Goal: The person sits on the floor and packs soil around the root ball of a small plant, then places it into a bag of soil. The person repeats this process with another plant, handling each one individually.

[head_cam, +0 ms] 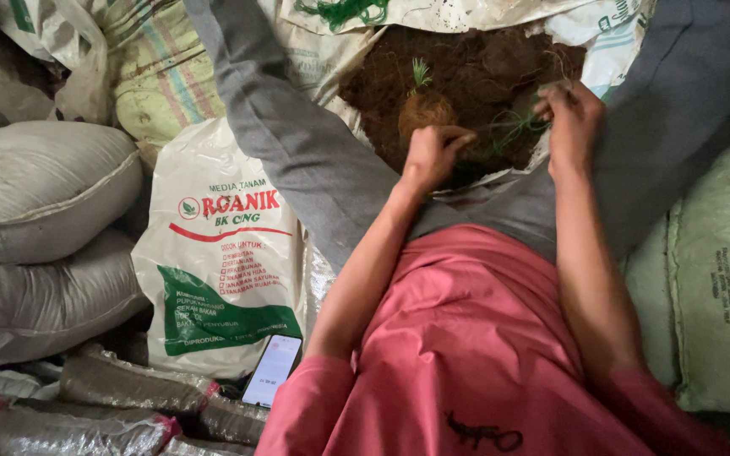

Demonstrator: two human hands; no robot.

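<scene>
My left hand [431,154] is closed around a brown ball of coconut fibre [425,109] with a small green seedling [420,73] sticking out of its top. My right hand [570,118] pinches thin green threads [517,127] at the right side of the ball. Both hands work over an open sack of dark brown fibre and soil [466,67] between my grey-trousered legs [297,143]. I wear a pink shirt [475,338].
A white plastic bag with red and green print [226,253] lies to the left. Grey filled sacks [35,186] are stacked at far left, a pale green sack [720,287] at right. A phone with a lit screen [272,370] lies beside silver-wrapped packs [128,388].
</scene>
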